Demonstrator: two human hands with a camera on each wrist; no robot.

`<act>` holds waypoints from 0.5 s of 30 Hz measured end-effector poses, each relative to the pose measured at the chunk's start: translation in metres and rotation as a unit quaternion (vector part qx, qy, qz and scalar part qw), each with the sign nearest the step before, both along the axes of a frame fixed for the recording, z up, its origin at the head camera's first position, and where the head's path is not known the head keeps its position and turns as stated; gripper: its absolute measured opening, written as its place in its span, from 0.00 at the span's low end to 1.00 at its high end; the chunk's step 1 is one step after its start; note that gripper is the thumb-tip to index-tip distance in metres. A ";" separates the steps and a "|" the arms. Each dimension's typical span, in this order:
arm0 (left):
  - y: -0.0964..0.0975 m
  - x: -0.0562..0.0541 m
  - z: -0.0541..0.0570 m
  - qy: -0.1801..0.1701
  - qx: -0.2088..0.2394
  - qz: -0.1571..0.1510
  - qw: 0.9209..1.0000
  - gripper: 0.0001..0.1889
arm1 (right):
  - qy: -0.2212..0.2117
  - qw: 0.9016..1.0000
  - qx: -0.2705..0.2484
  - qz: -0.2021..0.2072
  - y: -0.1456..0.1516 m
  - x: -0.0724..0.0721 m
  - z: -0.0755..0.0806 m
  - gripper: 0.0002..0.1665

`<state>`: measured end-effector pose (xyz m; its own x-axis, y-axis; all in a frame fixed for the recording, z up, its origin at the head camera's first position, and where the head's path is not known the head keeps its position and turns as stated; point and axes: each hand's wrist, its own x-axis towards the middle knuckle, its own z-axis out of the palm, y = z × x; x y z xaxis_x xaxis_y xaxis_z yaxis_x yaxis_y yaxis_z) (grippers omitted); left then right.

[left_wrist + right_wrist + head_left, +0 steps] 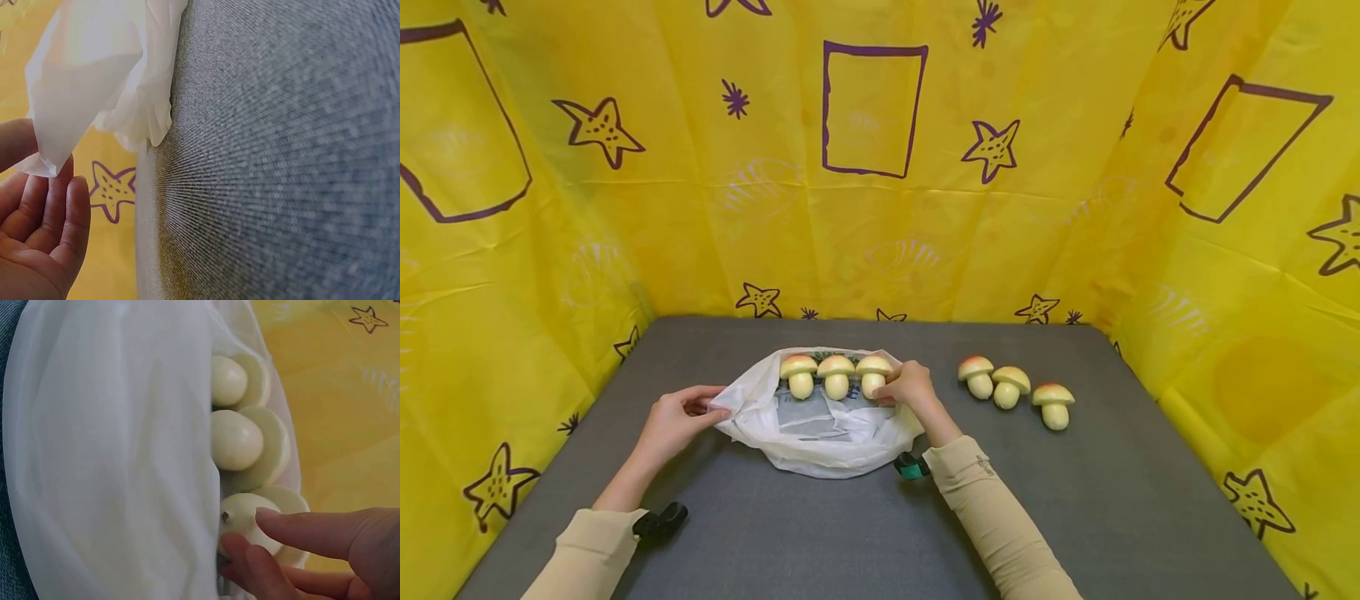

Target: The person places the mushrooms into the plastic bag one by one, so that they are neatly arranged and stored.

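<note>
A white plastic bag [827, 462] lies on the table with its mouth spread wide. My left hand [672, 423] pinches the bag's left edge between thumb and fingers, and the left wrist view shows that white film [81, 94] caught there. Along the bag's far side, three toy mushrooms with pale stems sit in a row: a left mushroom [801, 382], a middle mushroom [837, 377] and a right mushroom [871, 367]. My right hand [914, 390] holds the right one by its stem, with thumb and fingers around the stem [240, 512] in the right wrist view.
Three more toy mushrooms stand to the right of the bag: one with a reddish cap [976, 375], a yellowish one [1011, 387] and another reddish one [1054, 404]. The dark grey table [790, 542] meets a yellow patterned cloth [880, 250] at the back and sides.
</note>
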<state>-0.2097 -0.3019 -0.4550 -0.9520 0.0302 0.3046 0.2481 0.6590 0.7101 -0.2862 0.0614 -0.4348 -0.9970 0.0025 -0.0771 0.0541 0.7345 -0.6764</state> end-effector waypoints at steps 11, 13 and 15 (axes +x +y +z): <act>0.000 -0.001 0.000 0.007 0.000 -0.001 1.000 0.18 | -0.016 0.999 -0.032 0.010 0.009 0.005 0.008 0.16; 0.000 -0.001 -0.001 0.009 0.001 -0.002 1.000 0.18 | -0.015 0.999 -0.038 0.008 0.010 0.007 0.010 0.17; 0.000 0.000 -0.001 0.008 0.002 -0.002 1.000 0.18 | -0.020 0.998 -0.058 0.011 0.012 0.008 0.011 0.18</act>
